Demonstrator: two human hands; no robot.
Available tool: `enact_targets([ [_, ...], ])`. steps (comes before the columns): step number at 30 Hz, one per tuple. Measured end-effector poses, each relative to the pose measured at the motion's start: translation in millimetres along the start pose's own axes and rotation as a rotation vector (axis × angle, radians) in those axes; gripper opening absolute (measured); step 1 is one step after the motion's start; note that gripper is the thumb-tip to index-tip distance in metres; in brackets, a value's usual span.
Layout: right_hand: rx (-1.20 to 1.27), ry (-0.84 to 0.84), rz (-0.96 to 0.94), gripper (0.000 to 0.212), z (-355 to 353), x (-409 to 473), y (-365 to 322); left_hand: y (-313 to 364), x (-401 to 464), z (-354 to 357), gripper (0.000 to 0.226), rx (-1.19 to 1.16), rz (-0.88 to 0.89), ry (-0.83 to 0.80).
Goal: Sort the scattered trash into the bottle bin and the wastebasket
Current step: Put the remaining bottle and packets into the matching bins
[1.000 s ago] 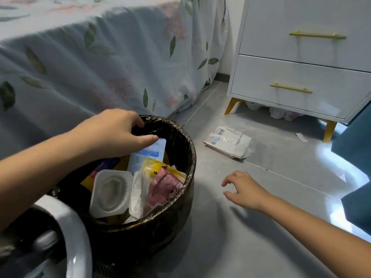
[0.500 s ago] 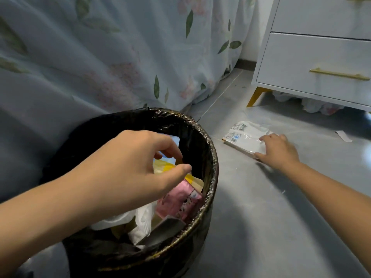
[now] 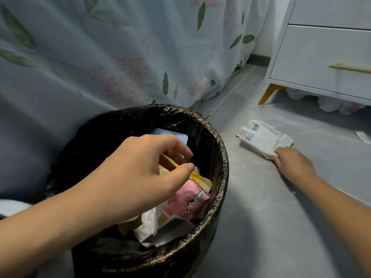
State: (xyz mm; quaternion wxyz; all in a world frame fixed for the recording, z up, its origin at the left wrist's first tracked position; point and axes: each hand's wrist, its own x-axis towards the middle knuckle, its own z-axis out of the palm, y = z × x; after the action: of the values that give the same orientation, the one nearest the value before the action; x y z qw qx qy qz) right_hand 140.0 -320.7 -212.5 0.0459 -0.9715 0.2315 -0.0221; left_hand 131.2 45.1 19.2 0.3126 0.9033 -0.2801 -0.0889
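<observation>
1. Right hand (image 3: pixel 292 162) down on the floor (image 3: pixel 261 217), fingers curled onto the near corner of the white packet (image 3: pixel 261 140); pinching or only pressing, hard to call, since the fingertips hide under the knuckles.
2. Packet flat on the floor, right of the wastebasket (image 3: pixel 221 163) and apart from it, in front of the white drawer unit (image 3: pixel 321 61).
3. Looks light, soft and crumpled: thin film or paper, barcode label at the far end. Likely floppy when lifted, maybe slick. Best taken at the near folded edge, thumb under and fingers over, or scrunched into the palm.
4. Left hand (image 3: pixel 140 175) over the open wastebasket, thumb and fingers loosely curled toward each other, nothing visible between them.
5. Wastebasket lined with a black bag, already holding a pink wrapper (image 3: pixel 186 199), yellow wrapper, blue-white card and white tissue-like pieces.
6. Hard to make out: no bottle bin in view; a white curved object cut off at the left edge; a pale scrap (image 3: pixel 363 136) cut by the right edge; something bundled under the drawer unit, too dim to name.
</observation>
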Motion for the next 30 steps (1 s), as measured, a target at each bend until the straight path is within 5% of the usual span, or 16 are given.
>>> enact_targets([
  [7,0.399,0.323,-0.013,0.023,-35.0,-32.9,-0.7,6.2,-11.3,0.9,0.014,-0.009,0.034,-0.029],
  [15,0.918,0.397,0.104,0.034,-132.3,-80.0,-17.5,23.6,-19.3,-1.1,0.013,-0.066,0.025,-0.005],
  [22,1.591,0.125,0.058,0.018,-220.8,-139.9,-51.8,46.2,-13.2,-1.6,0.078,-0.487,-0.173,0.039],
  [30,1.794,-0.272,-0.013,0.036,-217.3,-199.0,-94.6,57.8,-26.8,-6.7,0.036,-1.031,-0.189,-0.043],
])
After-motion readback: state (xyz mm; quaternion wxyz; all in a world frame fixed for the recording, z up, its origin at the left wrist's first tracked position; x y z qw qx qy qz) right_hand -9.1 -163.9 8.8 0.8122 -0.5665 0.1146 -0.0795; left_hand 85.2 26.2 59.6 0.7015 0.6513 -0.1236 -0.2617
